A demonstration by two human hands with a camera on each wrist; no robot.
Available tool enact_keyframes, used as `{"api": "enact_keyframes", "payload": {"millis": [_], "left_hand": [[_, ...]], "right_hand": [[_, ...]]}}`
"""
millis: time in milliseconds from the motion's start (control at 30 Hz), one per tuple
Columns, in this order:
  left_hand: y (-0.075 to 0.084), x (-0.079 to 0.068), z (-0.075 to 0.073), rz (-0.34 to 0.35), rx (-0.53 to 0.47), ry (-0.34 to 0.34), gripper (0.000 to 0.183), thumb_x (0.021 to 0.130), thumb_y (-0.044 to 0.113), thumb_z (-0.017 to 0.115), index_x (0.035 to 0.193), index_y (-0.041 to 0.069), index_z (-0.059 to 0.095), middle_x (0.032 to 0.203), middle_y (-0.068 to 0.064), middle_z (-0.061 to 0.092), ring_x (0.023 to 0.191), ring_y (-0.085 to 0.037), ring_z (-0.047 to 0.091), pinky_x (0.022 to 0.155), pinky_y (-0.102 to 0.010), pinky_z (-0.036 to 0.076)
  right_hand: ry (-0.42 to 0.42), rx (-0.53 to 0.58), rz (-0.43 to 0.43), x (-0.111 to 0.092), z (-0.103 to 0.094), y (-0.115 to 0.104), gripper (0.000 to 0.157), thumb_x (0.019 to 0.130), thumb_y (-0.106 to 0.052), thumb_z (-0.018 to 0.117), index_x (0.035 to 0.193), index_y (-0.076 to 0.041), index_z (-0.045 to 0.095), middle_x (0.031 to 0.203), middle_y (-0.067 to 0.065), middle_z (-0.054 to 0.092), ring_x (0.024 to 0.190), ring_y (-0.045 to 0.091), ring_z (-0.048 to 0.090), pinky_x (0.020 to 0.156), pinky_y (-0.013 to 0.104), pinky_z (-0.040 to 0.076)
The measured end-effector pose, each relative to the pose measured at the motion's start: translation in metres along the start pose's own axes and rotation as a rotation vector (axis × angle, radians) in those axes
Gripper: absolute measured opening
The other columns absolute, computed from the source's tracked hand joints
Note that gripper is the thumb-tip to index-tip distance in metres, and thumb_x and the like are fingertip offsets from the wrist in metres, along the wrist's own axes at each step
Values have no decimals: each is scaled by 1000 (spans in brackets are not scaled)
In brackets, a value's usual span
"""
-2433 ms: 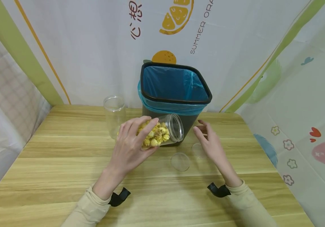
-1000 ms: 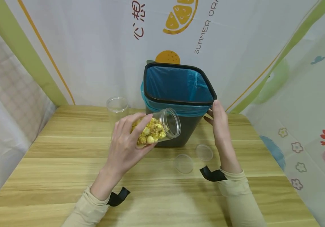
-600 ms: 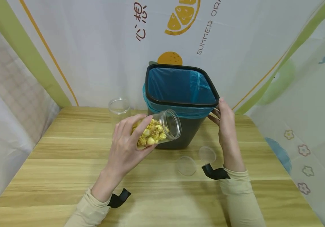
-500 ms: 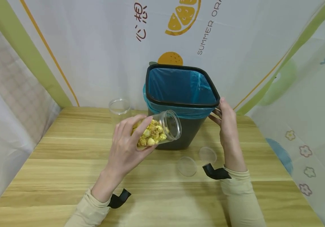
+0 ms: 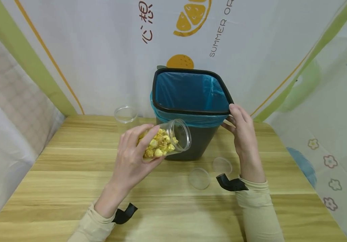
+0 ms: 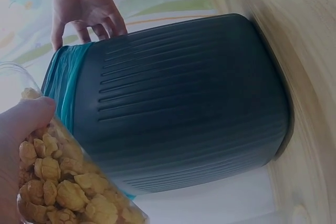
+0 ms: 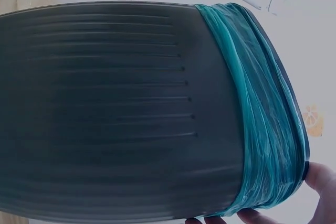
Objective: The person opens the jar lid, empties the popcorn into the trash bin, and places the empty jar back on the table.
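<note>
My left hand [image 5: 131, 156] grips a clear plastic jar [image 5: 183, 133], its thumb below and its fingers over the top. The jar lies tilted with its lidless mouth facing right, in front of the trash can. Yellow popcorn [image 5: 158, 145] fills much of it, seen closely in the left wrist view too. At the right corner of the dark grey trash can [image 5: 202, 137], my right hand [image 5: 243, 132] holds the rim, thumb on the edge and fingers against the side. A blue-green liner [image 7: 257, 114] is folded over that rim. Inside the can I see only liner.
Behind my left hand stands a second clear jar [image 5: 126, 116], partly hidden. Two clear round lids [image 5: 199, 178] lie on the wooden table [image 5: 70, 191] in front of the can. A printed curtain [image 5: 106, 60] hangs close behind.
My right hand has moved from above the lids up to the trash can's right rim and taken hold of it. The popcorn jar has stayed nearly in place in my left hand.
</note>
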State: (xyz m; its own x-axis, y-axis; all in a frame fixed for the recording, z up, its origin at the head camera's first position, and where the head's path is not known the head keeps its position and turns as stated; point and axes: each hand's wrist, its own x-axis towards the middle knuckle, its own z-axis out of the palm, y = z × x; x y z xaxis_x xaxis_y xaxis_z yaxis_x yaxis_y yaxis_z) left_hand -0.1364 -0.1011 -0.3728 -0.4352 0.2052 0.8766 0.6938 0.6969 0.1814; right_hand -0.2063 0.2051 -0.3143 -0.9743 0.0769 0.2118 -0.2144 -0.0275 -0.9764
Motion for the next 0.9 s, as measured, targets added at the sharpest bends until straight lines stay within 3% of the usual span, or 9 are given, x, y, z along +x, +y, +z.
{"api": "enact_keyframes", "payload": {"millis": [233,700,900], "left_hand": [[1,2,-2,-5,-11,16,91,61,15,98,141,15,54,133,-16,60,117,-36,56,94,-51,45],[-3,5,-9,-3,-35,48,83,66,17,93,140,10,56,131,-20,60,115,-40,55,92,-50,42],[-2,9,-15,12,-19,38,81,68,18,91,140,10,56,132,-21,60,115,-41,55,90,-50,41]], "right_hand": [[-34,-5,13,1,-4,-3,36,103,-41,58,130,-17,61,118,-4,64,111,17,65,95,33,54],[-89,13,69,7,-10,0,32,103,-41,57,126,-20,59,120,-4,61,116,22,61,111,61,43],[-91,2,79,7,-11,0,35,103,-42,56,130,-19,57,123,-4,59,118,23,60,112,65,41]]}}
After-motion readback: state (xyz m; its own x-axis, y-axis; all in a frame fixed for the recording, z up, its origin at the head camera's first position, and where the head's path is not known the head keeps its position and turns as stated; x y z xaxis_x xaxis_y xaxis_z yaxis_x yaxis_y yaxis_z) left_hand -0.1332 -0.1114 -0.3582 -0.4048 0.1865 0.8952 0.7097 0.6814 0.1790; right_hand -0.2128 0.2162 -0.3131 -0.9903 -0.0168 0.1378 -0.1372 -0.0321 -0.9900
